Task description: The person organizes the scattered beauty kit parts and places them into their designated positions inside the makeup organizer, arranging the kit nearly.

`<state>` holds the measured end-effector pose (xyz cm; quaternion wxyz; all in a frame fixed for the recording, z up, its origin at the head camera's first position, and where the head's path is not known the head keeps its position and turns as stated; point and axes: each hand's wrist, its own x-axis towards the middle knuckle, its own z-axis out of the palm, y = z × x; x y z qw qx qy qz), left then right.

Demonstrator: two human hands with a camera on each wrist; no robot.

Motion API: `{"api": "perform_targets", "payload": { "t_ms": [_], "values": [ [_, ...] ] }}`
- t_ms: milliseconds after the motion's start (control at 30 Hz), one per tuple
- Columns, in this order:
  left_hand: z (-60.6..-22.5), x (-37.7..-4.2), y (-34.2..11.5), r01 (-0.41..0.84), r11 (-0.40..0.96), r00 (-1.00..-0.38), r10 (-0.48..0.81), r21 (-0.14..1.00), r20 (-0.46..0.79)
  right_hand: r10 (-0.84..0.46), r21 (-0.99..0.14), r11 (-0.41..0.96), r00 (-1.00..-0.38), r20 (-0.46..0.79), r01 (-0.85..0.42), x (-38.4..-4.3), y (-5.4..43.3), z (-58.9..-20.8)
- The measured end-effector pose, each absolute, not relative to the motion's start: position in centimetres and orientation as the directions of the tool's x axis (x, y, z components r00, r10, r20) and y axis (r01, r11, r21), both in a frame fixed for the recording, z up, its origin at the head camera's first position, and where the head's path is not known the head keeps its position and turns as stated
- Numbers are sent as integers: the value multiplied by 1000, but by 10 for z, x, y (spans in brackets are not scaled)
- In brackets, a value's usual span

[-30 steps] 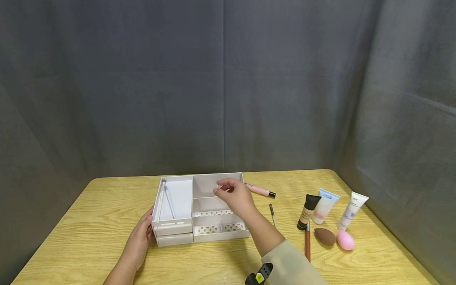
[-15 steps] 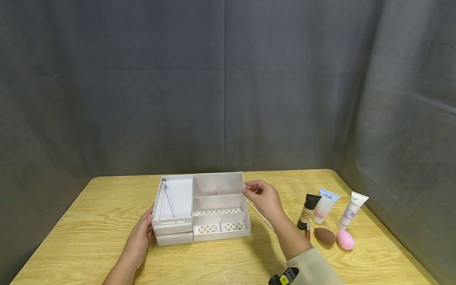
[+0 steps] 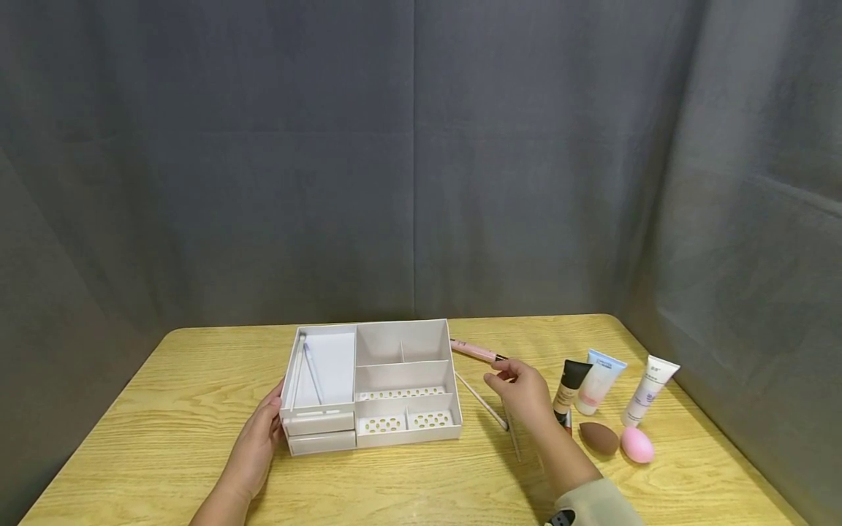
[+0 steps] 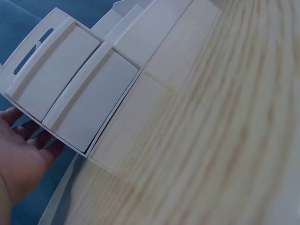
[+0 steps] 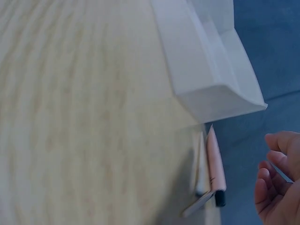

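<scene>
A white desktop organizer (image 3: pixel 408 436) with compartments and two small drawers (image 4: pixel 89 89) stands left of centre on the table. My left hand (image 3: pixel 255 431) rests along its left side, fingertips (image 4: pixel 35 133) against the side wall. Two thin makeup brushes (image 3: pixel 307 372) lie in the left tray. My right hand (image 3: pixel 522 394) hovers right of the organizer, fingers loosely bent and a gap showing between thumb and forefinger. Close below it are a white cotton-tipped-looking stick (image 3: pixel 483 402) and a slim makeup brush (image 3: pixel 514 438). A pink tube with a black cap (image 3: pixel 476 351) lies just behind.
To the right stand a black-capped foundation tube (image 3: pixel 567 391), a blue-and-pink tube (image 3: pixel 600 381) and a white tube (image 3: pixel 650 391). A brown makeup sponge (image 3: pixel 599 438) and a pink one (image 3: pixel 637 445) lie before them. Grey curtains (image 3: pixel 414 161) enclose the table.
My right hand has moved right and toward me, from above the organizer's rear compartments, past its right wall, to the loose brushes. The left hand stays at the organizer's left side.
</scene>
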<state>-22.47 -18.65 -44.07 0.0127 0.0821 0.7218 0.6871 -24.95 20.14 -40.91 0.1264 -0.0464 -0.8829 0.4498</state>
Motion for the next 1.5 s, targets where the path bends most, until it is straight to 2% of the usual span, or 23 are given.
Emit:
{"api": "perform_targets", "payload": {
  "t_ms": [233,500,1500],
  "values": [
    [-443,-225,-188,117,35,-985,128,992,112,214,-768,639,-967,136,33,-250,214,-426],
    [-441,-225,-186,110,38,-986,126,993,105,228,-774,628,-970,82,82,-250,220,-436],
    [-441,-224,-185,98,49,-989,111,994,93,239,-709,696,-968,81,113,-252,225,-453]
  ]
}}
